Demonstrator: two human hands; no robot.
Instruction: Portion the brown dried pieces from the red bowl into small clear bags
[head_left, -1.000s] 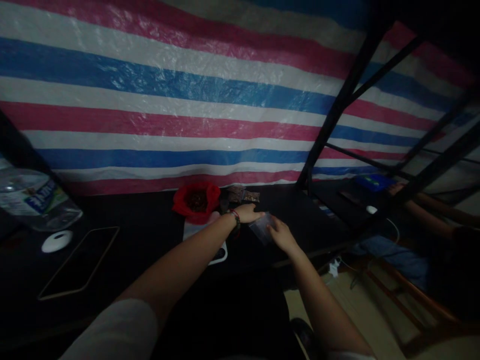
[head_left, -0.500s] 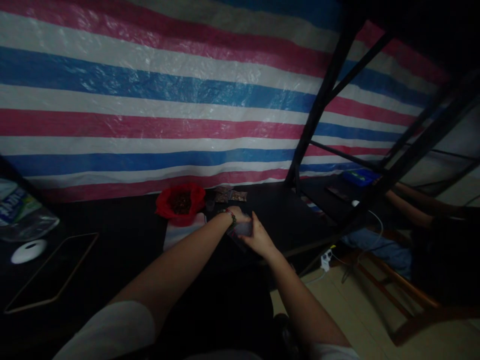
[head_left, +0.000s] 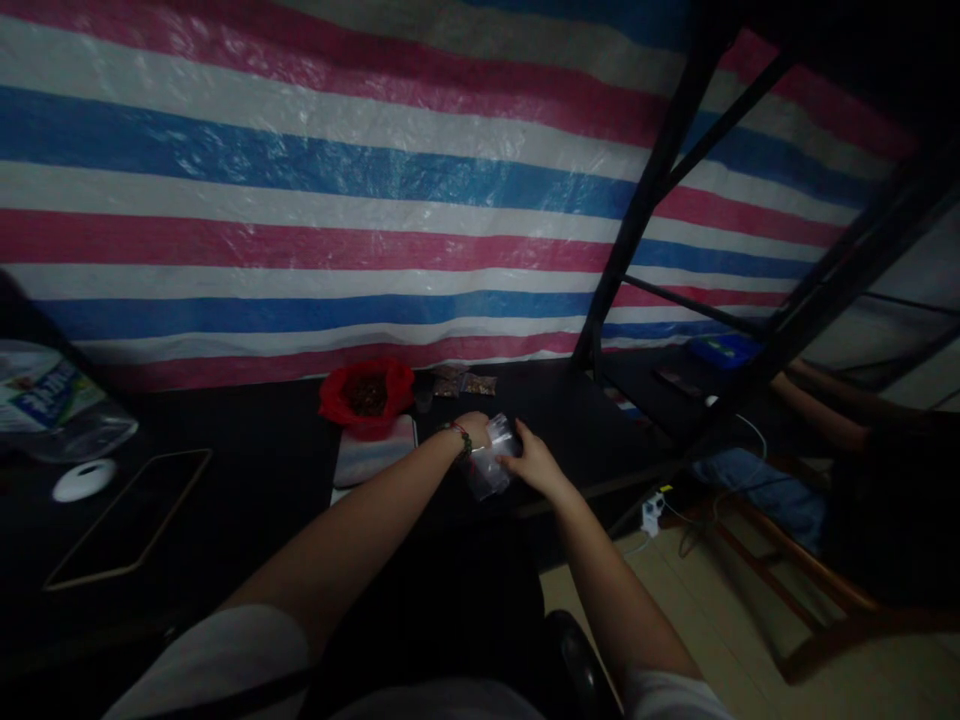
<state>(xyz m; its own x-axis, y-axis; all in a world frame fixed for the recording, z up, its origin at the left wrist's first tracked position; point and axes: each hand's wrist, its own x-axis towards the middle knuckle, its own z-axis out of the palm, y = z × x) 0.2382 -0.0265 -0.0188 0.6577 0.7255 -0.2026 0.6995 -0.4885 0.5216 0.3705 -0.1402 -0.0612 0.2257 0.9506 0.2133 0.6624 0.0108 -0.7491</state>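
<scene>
Between my two hands, over the dark table, are clear plastic bags (head_left: pixel 489 474). My left hand (head_left: pixel 472 428), with a beaded bracelet at the wrist, is closed on the bags from the left. From the right, my right hand (head_left: pixel 534 458) grips their edge between thumb and fingers. Farther back stands a red plastic bag (head_left: pixel 367 392), open at the top and full of small brown pieces. Beside it are a small clear cup (head_left: pixel 424 400) and small filled packets (head_left: pixel 478 384). A pale flat pad (head_left: pixel 375 455) lies partly beneath the red bag.
On the left are a large plastic bottle (head_left: pixel 64 410), a white mouse (head_left: pixel 85 481) and a phone-like flat device (head_left: pixel 131 515). A black metal frame (head_left: pixel 630 230) rises at right. Beyond it another person's arm (head_left: pixel 821 405) reaches toward a blue tray (head_left: pixel 724 349). Striped sheeting hangs behind.
The clear bags between my hands have come into fuller view, and my right hand has shifted slightly right. The whole view has moved a little.
</scene>
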